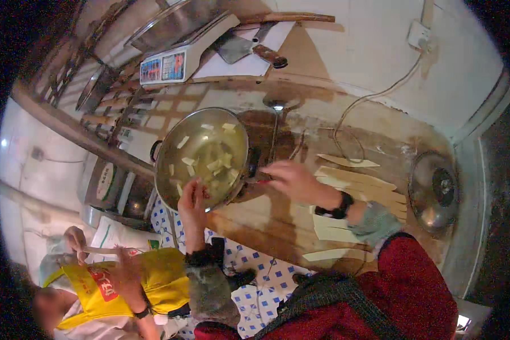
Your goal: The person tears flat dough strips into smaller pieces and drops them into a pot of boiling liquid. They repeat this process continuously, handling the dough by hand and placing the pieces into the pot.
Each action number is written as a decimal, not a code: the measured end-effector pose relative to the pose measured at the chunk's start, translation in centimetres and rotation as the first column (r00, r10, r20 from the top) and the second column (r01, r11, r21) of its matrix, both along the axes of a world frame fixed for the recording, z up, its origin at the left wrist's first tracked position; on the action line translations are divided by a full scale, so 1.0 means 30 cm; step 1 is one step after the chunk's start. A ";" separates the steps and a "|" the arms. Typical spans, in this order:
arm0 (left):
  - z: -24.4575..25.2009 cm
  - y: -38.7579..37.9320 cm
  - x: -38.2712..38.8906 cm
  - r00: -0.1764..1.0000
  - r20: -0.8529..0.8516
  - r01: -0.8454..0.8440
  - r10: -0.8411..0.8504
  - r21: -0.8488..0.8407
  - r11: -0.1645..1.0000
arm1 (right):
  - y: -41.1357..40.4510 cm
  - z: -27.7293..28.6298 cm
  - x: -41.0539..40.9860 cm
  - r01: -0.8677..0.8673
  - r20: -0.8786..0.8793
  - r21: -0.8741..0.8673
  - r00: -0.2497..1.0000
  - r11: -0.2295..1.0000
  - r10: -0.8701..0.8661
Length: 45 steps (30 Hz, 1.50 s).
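Note:
A wide metal pan (204,148) with black side handles stands before me, holding cloudy liquid and several pale flat dough pieces (221,162). My left hand (194,199) is over the pan's near rim, fingers bent and close together; whether anything is between them is unclear. Beside the pan's right handle (253,162) is my right hand (293,180), its fingers bent inward. Something small and red (263,182) shows at its fingertips, too blurred to name. To the right, long pale dough strips (357,182) lie on the wooden tabletop (255,219).
A metal lid (433,191) lies at the table's right end. Along the back are a digital scale (170,68), a cleaver (238,47) and a looping cable (344,114). A co-worker in a yellow apron (163,276) stands at lower left, holding a pale strip (102,250).

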<state>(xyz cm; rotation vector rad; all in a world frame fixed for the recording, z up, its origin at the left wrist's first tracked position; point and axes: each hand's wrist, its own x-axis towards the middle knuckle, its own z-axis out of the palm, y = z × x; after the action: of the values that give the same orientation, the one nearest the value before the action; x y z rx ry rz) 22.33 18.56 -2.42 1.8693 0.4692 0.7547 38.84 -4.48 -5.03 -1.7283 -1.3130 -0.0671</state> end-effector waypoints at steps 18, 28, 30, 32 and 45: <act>-0.054 -0.476 0.008 0.787 -0.327 0.569 -0.523 0.055 0.821 | -0.760 -0.636 0.440 0.670 0.069 -0.428 0.693 0.606 -0.718; -0.234 -0.508 -0.015 0.750 -0.335 0.605 -0.571 -0.001 0.796 | -0.587 -0.243 0.241 0.309 -0.222 -0.378 0.885 0.873 -0.410; -0.226 -0.542 0.025 0.802 -0.218 0.583 -0.556 0.087 0.808 | -0.536 -0.132 0.137 0.058 -0.399 -0.333 0.896 0.941 -0.196; -0.166 -0.589 0.081 0.854 -0.069 0.516 -0.515 0.240 0.822 | -0.470 0.019 0.051 -0.159 -0.499 -0.327 0.866 0.931 -0.027; -0.144 -0.494 -0.274 0.591 -0.388 0.440 -0.707 -0.580 0.686 | -0.544 0.200 -0.029 -0.367 -0.588 -0.525 0.808 0.768 -0.015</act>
<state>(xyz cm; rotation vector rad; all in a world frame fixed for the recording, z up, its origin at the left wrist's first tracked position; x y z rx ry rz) 14.11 3.74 -6.73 1.6368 0.3093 -0.4070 37.96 -20.80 0.97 -1.9107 -1.0878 1.0448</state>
